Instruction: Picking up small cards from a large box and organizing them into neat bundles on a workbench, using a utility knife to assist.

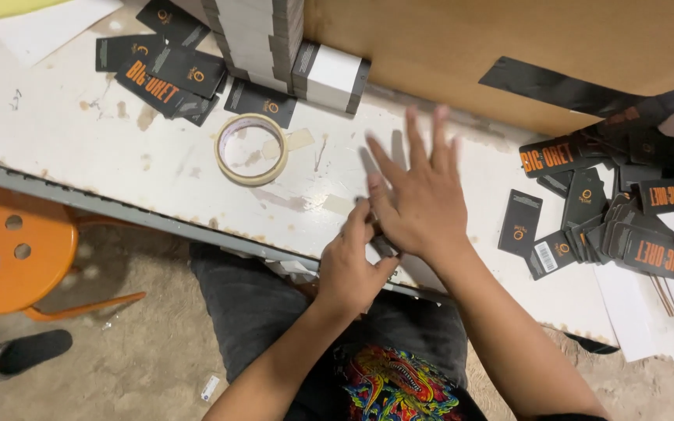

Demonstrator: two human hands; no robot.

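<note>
Down at the white table's (157, 168) near edge, the left hand (350, 269) pinches a small dark card stack (384, 246), while the right hand (423, 204), fingers spread flat, rests at its one o'clock.

A: What do the hands have between them?

B: A small stack of dark cards (382, 243), black or near-black; it sits at the near edge of the white table, mostly hidden; only a narrow dark strip shows.

A: How is it held?

B: The left hand (352, 265) curls around it from below, fingers bent; the right hand (423, 199) lies flat above it, fingers spread and blurred, palm down; whether the palm touches the stack cannot be told.
</note>
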